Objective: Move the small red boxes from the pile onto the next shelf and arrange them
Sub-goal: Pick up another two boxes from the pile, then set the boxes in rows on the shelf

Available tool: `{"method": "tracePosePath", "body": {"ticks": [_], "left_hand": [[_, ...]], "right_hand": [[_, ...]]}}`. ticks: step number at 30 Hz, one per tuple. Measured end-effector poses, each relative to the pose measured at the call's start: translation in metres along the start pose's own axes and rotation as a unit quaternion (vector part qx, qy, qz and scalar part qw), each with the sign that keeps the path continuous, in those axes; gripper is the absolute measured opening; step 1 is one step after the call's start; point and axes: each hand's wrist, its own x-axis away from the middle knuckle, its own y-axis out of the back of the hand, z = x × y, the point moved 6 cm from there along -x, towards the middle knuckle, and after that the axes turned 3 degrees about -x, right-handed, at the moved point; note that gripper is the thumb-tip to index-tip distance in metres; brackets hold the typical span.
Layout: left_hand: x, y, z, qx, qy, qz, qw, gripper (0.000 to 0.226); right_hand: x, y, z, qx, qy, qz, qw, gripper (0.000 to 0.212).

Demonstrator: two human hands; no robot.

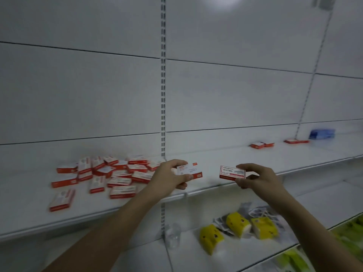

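Observation:
A pile of several small red and white boxes [110, 173] lies scattered on the left shelf section [29, 216]. My left hand [169, 177] grips one red and white box [189, 170] just right of the pile, near the upright post. My right hand [255, 177] pinches another red box [232, 172] above the front edge of the right shelf section [255, 160]. Two pairs of red boxes lie flat at the back of that right shelf, one pair [262, 144] nearer and one pair [296, 141] further right.
A blue box [322, 133] stands at the far right of the shelf. On the lower shelf lie yellow tissue packs [237, 224], grey packets [261, 211] and a clear cup [172, 235]. Green and yellow packages [351, 230] fill the bottom right. A slotted upright [163, 75] divides the sections.

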Motion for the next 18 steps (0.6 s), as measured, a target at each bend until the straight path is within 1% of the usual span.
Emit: {"method": "tracePosePath", "body": {"ticks": [6,10,14,18], "left_hand": [[-0.023,-0.129,-0.043,-0.042,-0.028,0.011,0.999,0.042],[-0.04,-0.198,-0.064,-0.058,-0.038,0.024,0.997,0.041],[-0.064,-0.252,-0.078,-0.072,-0.045,0.038,0.996,0.04],[-0.095,-0.296,-0.085,-0.093,-0.057,0.04,0.993,0.042]], "right_hand": [[-0.001,0.12,-0.043,0.003,-0.006,0.001,1.0,0.039],[-0.007,0.189,-0.063,0.023,-0.005,-0.012,1.0,0.038],[-0.019,0.24,-0.09,0.036,-0.01,-0.039,0.999,0.039],[-0.044,0.276,-0.123,0.022,-0.027,-0.073,0.997,0.042]]}}
